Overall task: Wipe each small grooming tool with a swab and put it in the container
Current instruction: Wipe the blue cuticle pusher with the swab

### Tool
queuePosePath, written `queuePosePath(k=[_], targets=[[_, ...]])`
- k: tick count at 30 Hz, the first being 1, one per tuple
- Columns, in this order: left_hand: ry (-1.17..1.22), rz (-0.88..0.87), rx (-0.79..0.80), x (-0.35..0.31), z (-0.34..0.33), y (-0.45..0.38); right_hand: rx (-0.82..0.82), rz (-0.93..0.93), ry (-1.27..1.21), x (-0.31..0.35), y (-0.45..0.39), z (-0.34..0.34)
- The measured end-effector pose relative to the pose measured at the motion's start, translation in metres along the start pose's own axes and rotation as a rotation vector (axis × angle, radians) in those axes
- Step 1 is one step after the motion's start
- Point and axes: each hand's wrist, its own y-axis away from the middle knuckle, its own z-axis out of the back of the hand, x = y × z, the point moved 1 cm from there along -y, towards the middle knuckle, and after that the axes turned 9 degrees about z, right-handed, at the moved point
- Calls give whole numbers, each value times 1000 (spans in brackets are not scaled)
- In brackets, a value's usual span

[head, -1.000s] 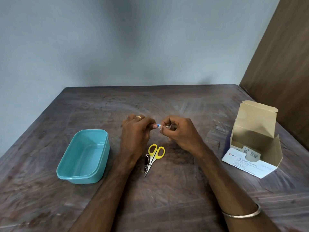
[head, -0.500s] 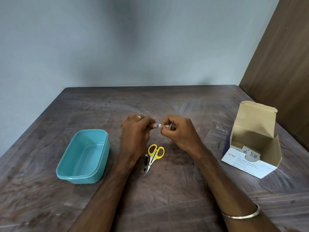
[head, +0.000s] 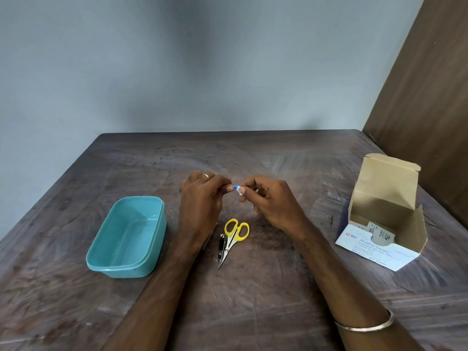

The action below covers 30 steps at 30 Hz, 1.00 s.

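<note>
My left hand [head: 202, 198] and my right hand [head: 271, 198] meet above the table's middle, both pinching a small white-and-blue swab packet [head: 237, 189] between thumbs and forefingers. Most of the packet is hidden by my fingers. Just below my hands lie small yellow-handled scissors [head: 234, 238] and a metal nail clipper [head: 222, 249], side by side on the table. Another thin metal tool [head: 209, 240] peeks out from under my left wrist. A teal plastic container [head: 126, 236] stands empty to the left of my left forearm.
An opened cardboard box of alcohol swabs [head: 382, 214] stands at the right, its flap up. The dark wooden table [head: 253, 300] meets a grey wall at the back and a brown wooden panel [head: 430, 97] at the right.
My hands have stayed in place; the fingers shifted slightly on the packet, and a bit more of its blue-and-white edge shows between them.
</note>
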Motion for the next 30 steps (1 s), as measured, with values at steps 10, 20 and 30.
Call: queuePosePath(k=[10, 20, 30], targets=[[99, 11, -2, 1, 1, 0, 46, -114, -252, 1, -1, 0], [107, 21, -12, -4, 6, 0, -71, -144, -311, 4, -2, 4], [434, 339, 28, -6, 8, 0, -393, -324, -719, -8, -2, 12]])
